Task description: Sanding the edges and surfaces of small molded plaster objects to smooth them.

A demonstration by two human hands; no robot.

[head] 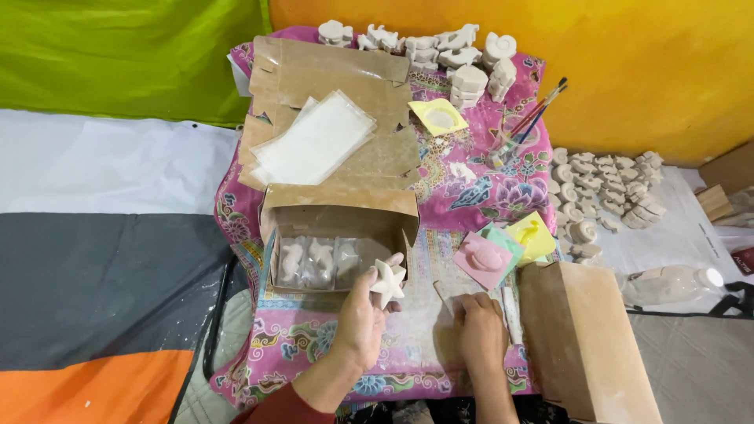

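Observation:
My left hand [363, 318] holds a white star-shaped plaster figure [388, 281] just in front of an open cardboard box [339, 217]. Inside that box lie several wrapped white figures [308, 263]. My right hand [480, 334] rests on the cloth, fingers pressed on a clear plastic bag [459, 305] that lies flat there. Both hands work over a low table covered with a pink flowered cloth [463, 192].
A flattened carton [345, 86] with a stack of clear bags [314, 141] lies behind the box. Pink, green and yellow moulds [503, 247], brushes [534, 114], stacked plaster figures [463, 55], more figures on the floor [609, 188], a second box [585, 338], a bottle [675, 283].

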